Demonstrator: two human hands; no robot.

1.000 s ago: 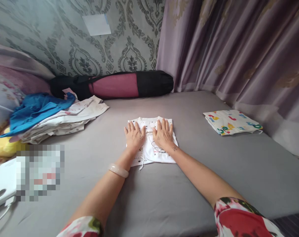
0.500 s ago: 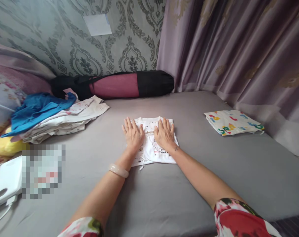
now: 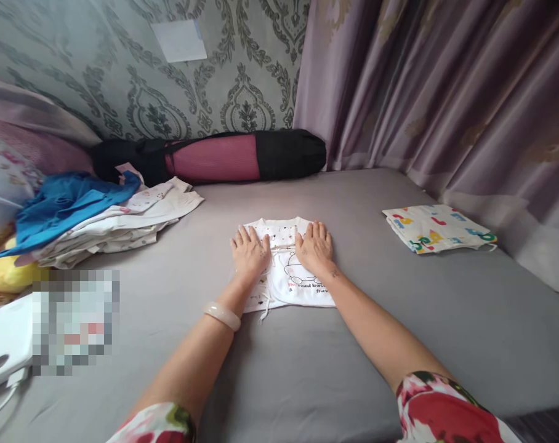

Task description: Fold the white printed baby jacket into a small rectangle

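A small white baby shirt with a printed picture, lettering and tie strings lies flat on the grey bed sheet. My left hand rests palm down on its left side, fingers stretched out. On the right side of the shirt lies my right hand, also flat with the fingers extended. Both palms cover parts of the print. The neckline shows between and beyond the hands, and the strings hang near the lower left edge.
A folded cloth with colourful letters lies at the right. At left are a pile of clothes, a blue garment and a white power bank with cable. A black and pink bag lies along the wall beside purple curtains.
My right hand has slid a little to the right over the shirt, uncovering more of the printed picture and lettering. My left hand stays almost in place.
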